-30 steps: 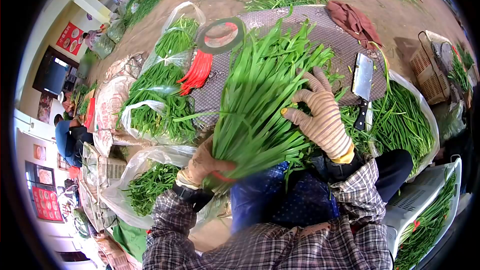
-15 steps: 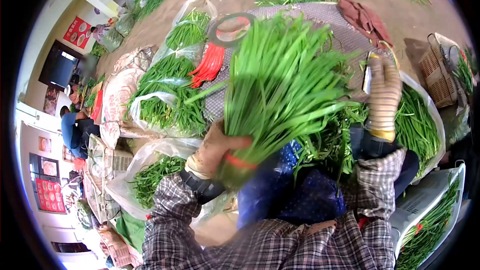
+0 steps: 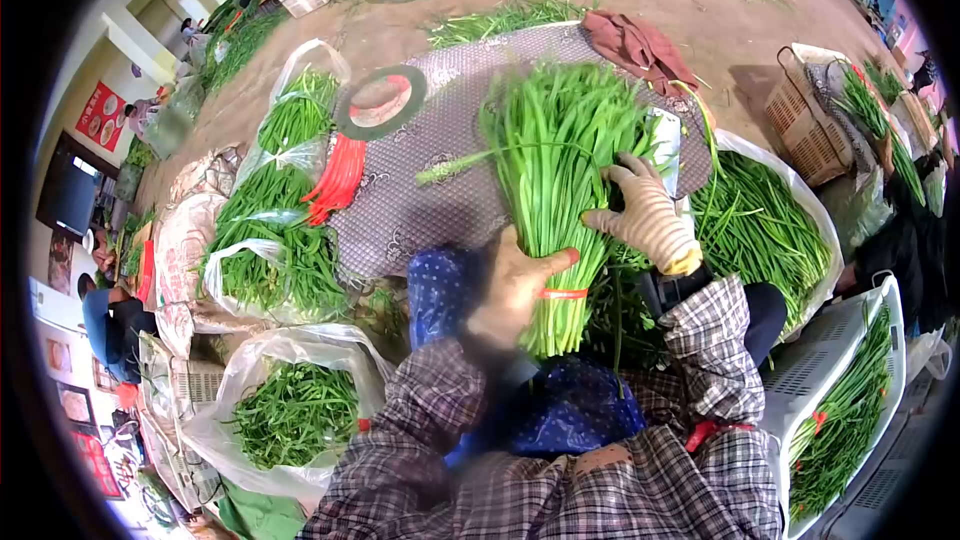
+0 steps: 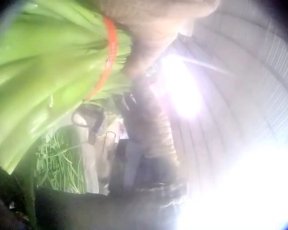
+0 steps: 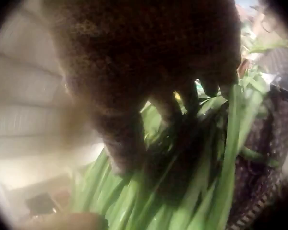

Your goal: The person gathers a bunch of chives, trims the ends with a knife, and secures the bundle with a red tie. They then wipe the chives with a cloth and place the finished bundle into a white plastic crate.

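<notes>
An upright bunch of garlic chives, tied near its base by a red band, stands between the two hands. My gloved left hand grips its lower left side, thumb across the stalks just above the band. Higher up on the right, my right hand, in a striped glove, has its thumb and bent fingers around the leaves. In the right wrist view those fingers dip among the chive leaves. A cleaver blade lies on the patterned mat, partly hidden behind the bunch.
On the mat are a roll of tape, red ties and a brown cloth. Plastic bags of greens lie left, more chives right. A white crate stands at the lower right.
The right hand moved out over the cleaver, then came back onto the leaves. The left hand has brought the bunch more upright and rightward on the mat. The head view has shifted.
</notes>
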